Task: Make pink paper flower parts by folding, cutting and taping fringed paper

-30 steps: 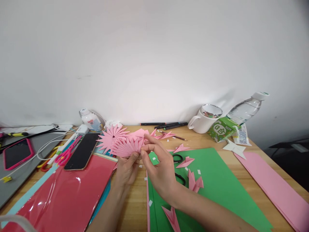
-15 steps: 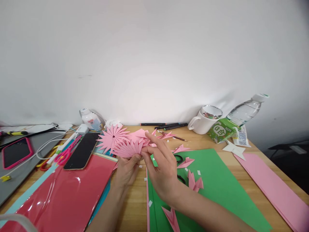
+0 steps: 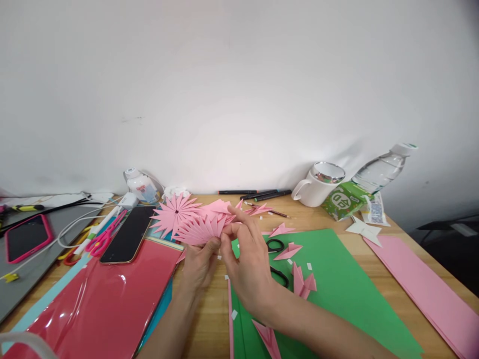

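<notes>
Between my hands is a fan of folded pink paper (image 3: 200, 230) with many pointed tips. My left hand (image 3: 200, 262) grips its lower edge, thumb on top. The fingers of my right hand (image 3: 249, 257) pinch at the fan's right end; how much paper they hold there is partly hidden. Just behind lies a round pink paper star (image 3: 176, 211) with a small dark centre hole. Loose folded pink pieces, one (image 3: 304, 280) by my right wrist, lie on a green paper sheet (image 3: 348, 289). Black scissor handles (image 3: 276, 245) show partly beneath my right hand.
On the left are a red folder (image 3: 108, 299), a dark phone (image 3: 127, 235), pink scissors (image 3: 105, 239) and cables. Along the wall stand a small white bottle (image 3: 141, 187), several markers (image 3: 265, 194), a mug (image 3: 318, 187) and a tilted water bottle (image 3: 383, 169). Pink strips (image 3: 422, 294) lie right.
The right hand has shifted very slightly, its fingers still at the fan's right end. The left hand keeps its grip. The whole view has moved a little.
</notes>
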A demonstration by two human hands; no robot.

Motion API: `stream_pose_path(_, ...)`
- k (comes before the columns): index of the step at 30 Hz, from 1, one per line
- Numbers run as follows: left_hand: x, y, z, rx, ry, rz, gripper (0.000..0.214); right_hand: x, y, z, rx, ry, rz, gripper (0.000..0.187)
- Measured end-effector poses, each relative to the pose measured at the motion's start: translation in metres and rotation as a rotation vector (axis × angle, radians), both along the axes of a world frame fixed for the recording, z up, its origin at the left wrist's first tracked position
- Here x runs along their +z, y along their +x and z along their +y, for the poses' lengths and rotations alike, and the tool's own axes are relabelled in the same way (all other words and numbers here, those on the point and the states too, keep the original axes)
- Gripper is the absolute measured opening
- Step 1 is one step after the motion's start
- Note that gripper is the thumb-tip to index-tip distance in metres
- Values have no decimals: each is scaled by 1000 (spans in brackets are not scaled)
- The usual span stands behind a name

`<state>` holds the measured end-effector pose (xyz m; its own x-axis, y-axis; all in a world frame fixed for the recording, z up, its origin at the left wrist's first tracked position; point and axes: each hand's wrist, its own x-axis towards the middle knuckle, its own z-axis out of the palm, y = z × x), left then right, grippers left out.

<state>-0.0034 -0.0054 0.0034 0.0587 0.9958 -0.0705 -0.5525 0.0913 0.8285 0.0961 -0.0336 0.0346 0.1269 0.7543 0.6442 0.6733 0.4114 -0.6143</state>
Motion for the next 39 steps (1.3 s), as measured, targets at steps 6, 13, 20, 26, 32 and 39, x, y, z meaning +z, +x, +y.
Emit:
stream_pose_path(6, -3, 0, 0, -1, -16, -16, 33, -1, 3, 2, 1, -10, -2, 12)
stream_pose_path(13, -5, -3, 2, 14, -13, -31, 29, -3, 2, 4, 27, -26, 14, 11)
stream_pose_path(20, 2, -4, 5, -29, 12, -143, 32, 12, 11, 2, 176, 115, 147, 20)
stream_pose_path(26, -8, -12, 7, -81, -91, -211, 35, 10, 9, -5, 263, 146, 200, 13)
stream_pose_path(32, -8, -10, 5, -50, -48, -182, 31, 4, 2, -1, 139, 117, 206, 10)
stream_pose_path(39, 3, -1, 1, -68, 1, -62, 30, 2, 5, 7, 124, 135, 302, 8)
